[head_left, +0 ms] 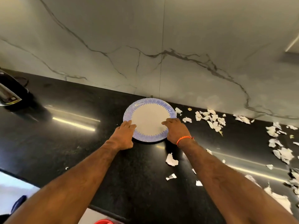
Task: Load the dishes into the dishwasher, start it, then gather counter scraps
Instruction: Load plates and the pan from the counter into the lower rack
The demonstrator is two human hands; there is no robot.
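Black counter (84, 159) under veined marble wall (145, 38); left hand (124, 135) and right hand (175, 130) touch plate (150, 117), fingers extended (paper scraps (213, 120) on the right).

No legible text — only a blurred, unreadable label on the dark appliance (11, 94).

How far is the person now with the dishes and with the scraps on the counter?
Nothing shows as done: no dishwasher is in view. In hand: the left hand and right hand both rest on the blue-rimmed plate, which lies flat on the black counter. Left: loading and starting the dishwasher, and gathering the torn paper scraps, which lie scattered to the right of the plate.
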